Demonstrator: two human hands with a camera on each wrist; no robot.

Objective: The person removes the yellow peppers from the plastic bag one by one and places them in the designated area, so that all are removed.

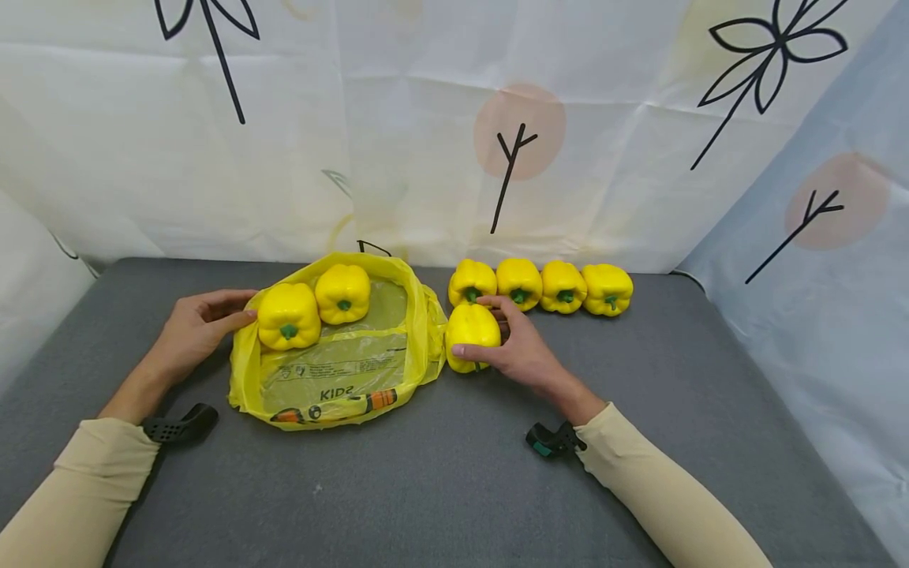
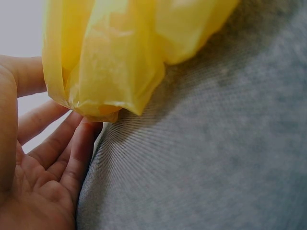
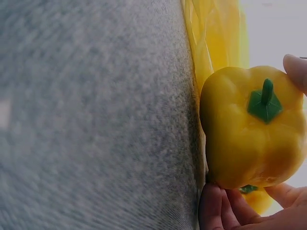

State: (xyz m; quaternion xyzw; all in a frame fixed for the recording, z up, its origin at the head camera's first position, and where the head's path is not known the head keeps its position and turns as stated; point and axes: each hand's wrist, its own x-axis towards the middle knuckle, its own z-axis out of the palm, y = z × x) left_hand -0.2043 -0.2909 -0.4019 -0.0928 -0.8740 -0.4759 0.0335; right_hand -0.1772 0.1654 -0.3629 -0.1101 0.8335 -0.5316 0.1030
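Note:
My right hand [image 1: 521, 351] grips a glossy yellow bell pepper [image 1: 472, 335] with a green stem, thumb on one side and fingers on the other. The right wrist view shows this pepper [image 3: 244, 139] close up, low at the table, beside the bag. A yellow plastic bag [image 1: 426, 331] lies with its mouth spread wide. Two yellow bell peppers, one nearer [image 1: 287, 312] and one farther [image 1: 344, 290], sit inside its left and back part. At the bag's left rim my left hand [image 1: 192, 331] holds the plastic [image 2: 115, 62] between thumb and fingers.
Behind the right hand, several yellow bell peppers [image 1: 562, 285] stand in a row near the table's back edge. The table [image 1: 454, 489] has a grey cloth surface. A white printed curtain [image 1: 412, 158] hangs behind it, with another on the right side.

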